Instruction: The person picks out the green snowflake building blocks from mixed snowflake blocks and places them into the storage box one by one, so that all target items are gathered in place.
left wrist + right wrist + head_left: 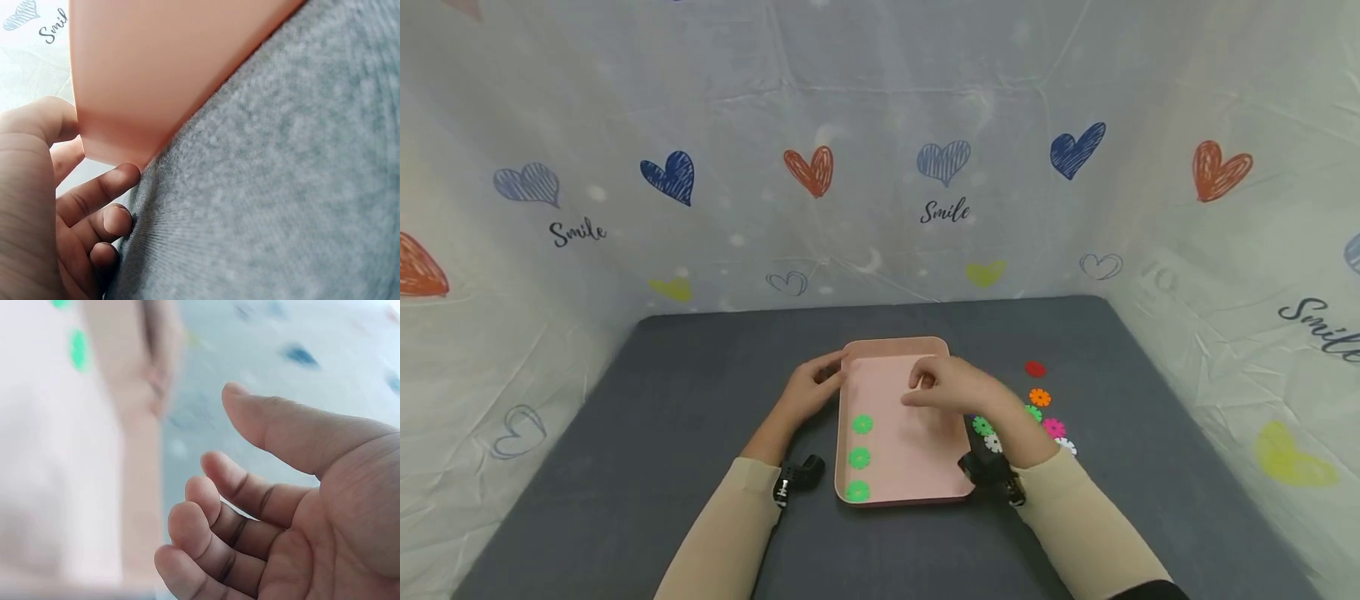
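Observation:
A pink rectangular tray (pixel 898 417) lies on the grey table, with three green flower-shaped discs (pixel 860 457) in a column along its left side. My left hand (pixel 808 387) grips the tray's left edge near the far corner; in the left wrist view its fingers (pixel 103 187) meet the outer wall and rim. Over the tray's right half hovers my right hand (pixel 951 385). Its fingers are loosely bent, thumb apart, and nothing shows between them in the right wrist view, where the tray (pixel 140 506) is blurred.
Right of the tray lie several loose flower-shaped discs, among them a red one (pixel 1035 369), an orange one (pixel 1040 397) and a pink one (pixel 1054 427). My right forearm partly covers the group. A white curtain (pixel 865 100) printed with hearts surrounds the table (pixel 715 375).

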